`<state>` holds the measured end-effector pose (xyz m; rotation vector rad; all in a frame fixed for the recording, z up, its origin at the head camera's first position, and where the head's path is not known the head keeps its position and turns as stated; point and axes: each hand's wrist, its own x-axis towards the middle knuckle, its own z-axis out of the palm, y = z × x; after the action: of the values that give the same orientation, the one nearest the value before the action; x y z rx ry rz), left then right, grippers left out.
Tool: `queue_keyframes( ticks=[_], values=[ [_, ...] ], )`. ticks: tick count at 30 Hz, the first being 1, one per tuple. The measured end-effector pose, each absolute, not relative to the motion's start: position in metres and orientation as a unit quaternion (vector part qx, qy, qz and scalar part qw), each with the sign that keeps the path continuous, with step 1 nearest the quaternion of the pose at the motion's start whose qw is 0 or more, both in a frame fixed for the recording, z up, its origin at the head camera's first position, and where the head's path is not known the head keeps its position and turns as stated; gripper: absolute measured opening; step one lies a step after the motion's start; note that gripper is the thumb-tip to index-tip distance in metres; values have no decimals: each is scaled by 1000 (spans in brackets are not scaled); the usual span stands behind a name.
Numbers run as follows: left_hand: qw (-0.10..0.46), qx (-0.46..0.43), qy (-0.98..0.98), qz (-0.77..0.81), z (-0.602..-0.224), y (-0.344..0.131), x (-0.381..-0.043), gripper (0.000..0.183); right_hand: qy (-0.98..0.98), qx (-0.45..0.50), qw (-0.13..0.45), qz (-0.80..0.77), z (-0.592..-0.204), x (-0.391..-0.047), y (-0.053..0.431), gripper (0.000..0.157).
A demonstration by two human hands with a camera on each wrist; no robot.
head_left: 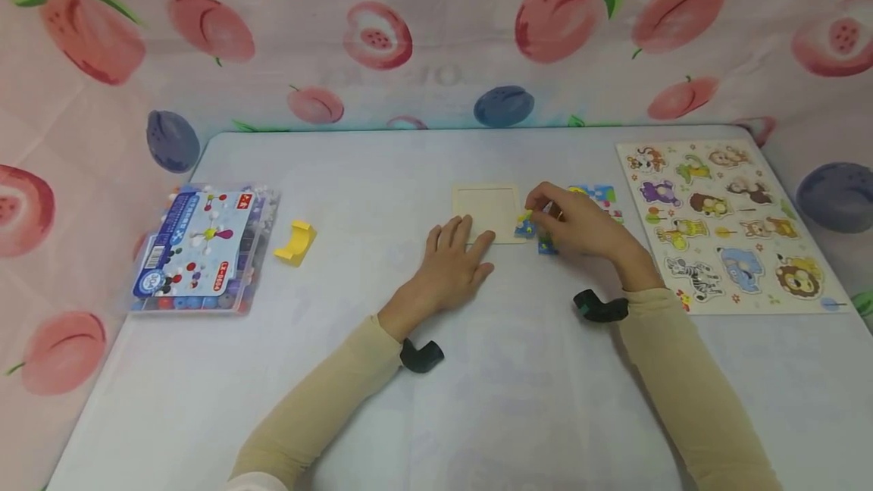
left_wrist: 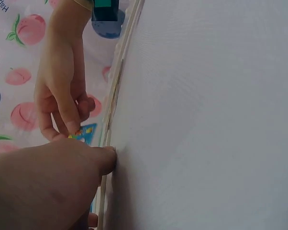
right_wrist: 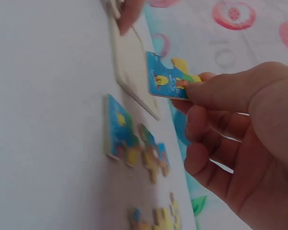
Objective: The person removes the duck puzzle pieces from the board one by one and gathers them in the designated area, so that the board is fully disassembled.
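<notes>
A pale wooden puzzle tray lies flat on the table, its recess bare. My left hand rests palm down with spread fingers, its fingertips at the tray's near-left edge. Between thumb and fingers, my right hand pinches a blue and yellow puzzle piece printed with small ducks, held at the tray's right side. Beside the tray in the right wrist view, a blue corner piece and several more pieces lie on the table. The right hand partly covers these loose pieces in the head view.
On the right lies a large board of animal pictures. At the left stand a clear plastic box of colourful beads under a printed label and a yellow curved piece. A fruit-print cloth hangs behind the table.
</notes>
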<state>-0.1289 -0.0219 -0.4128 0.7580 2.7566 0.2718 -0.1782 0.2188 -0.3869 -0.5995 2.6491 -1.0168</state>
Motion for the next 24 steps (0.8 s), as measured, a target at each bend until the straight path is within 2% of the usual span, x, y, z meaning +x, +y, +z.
queue_keyframes(
  ticks=[24],
  values=[
    [132, 264, 951, 96, -414, -22, -128, 52, 928, -161, 171, -288, -361, -165, 309, 15]
  ],
)
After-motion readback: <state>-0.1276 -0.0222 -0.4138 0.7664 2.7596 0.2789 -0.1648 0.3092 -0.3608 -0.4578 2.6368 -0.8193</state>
